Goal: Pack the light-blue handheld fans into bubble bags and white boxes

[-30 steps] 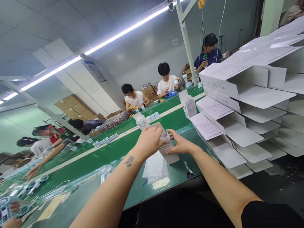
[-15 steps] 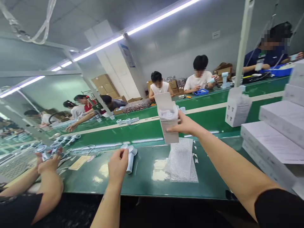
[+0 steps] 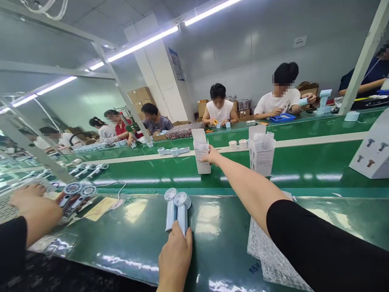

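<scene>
My right hand (image 3: 210, 155) reaches far out over the green belt and grips a small open white box (image 3: 201, 156) standing upright there. My left hand (image 3: 175, 255) sits near the front edge, its fingers curled round the handle of a pale blue handheld fan (image 3: 182, 210). A second pale blue fan (image 3: 170, 207) lies right beside it on the green mat. A sheet of bubble wrap (image 3: 267, 253) lies under my right forearm.
Another open white box (image 3: 261, 151) stands on the belt to the right, and a printed box (image 3: 372, 153) at the far right. A co-worker's hand (image 3: 36, 205) at left rests by more fans (image 3: 75, 194). Several people sit working along the far side.
My right hand has carried the white box forward and set it down on the belt. My left hand has drawn back to the near edge with a fan. The view has swung left.
</scene>
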`<move>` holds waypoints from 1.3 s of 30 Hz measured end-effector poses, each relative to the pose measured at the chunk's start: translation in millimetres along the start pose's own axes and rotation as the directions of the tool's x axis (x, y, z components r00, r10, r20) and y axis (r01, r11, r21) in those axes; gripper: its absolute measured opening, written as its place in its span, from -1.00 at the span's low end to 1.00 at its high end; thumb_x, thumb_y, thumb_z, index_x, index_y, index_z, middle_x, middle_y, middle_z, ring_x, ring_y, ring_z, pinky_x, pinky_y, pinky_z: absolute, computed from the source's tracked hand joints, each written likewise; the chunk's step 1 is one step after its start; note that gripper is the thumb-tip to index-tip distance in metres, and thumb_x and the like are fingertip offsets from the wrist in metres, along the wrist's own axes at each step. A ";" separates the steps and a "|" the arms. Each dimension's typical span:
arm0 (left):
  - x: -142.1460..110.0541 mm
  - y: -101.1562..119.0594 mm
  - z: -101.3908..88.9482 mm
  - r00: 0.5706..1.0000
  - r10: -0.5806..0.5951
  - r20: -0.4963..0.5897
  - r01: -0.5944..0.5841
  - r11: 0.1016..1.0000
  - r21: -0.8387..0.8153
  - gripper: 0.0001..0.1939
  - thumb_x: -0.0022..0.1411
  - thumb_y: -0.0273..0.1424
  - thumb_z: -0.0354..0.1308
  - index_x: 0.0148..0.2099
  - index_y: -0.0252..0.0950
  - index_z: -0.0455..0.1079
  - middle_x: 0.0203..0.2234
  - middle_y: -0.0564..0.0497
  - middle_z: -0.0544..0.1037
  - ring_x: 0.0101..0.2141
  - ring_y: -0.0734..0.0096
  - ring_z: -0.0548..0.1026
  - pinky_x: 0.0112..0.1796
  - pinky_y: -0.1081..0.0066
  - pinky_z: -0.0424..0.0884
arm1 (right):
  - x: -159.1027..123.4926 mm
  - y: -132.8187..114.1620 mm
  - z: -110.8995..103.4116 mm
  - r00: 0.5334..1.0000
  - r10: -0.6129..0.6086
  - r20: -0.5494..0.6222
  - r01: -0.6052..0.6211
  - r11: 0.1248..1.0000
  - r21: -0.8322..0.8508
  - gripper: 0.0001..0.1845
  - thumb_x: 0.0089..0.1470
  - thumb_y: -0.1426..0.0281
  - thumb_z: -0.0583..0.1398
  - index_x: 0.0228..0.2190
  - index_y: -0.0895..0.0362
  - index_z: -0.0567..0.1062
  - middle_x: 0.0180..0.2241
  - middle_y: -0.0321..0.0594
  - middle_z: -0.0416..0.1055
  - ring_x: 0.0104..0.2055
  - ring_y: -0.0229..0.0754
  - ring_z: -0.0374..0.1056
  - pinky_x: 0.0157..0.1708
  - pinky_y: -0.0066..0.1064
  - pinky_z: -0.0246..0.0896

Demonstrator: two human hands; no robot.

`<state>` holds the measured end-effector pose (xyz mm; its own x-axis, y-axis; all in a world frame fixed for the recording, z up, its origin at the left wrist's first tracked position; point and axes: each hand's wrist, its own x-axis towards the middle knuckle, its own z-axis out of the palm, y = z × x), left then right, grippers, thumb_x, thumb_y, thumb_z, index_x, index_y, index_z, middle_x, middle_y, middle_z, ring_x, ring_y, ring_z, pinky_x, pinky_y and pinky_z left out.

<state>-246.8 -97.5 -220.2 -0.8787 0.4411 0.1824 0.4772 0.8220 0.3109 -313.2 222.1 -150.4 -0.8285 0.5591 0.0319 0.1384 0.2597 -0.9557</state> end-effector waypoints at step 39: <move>-103.3 198.5 -24.8 0.711 0.563 0.420 -0.184 0.727 -0.662 -0.89 -0.11 -0.40 0.10 -0.59 -0.32 0.35 -0.67 0.11 0.35 -0.55 0.46 0.31 -0.47 0.45 0.26 | -420.1 63.4 -136.4 0.835 0.057 0.547 -0.512 0.446 0.734 -0.36 -0.22 0.39 0.35 -0.06 0.12 0.27 -0.26 -0.17 0.41 -0.38 -0.14 0.47 -0.51 -0.35 0.42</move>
<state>-61.1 11.2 -154.2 -0.3619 0.9281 -0.0873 0.5167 0.2777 0.8099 117.6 111.1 -184.4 -0.9808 0.0506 -0.1883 0.0875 -0.7488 -0.6570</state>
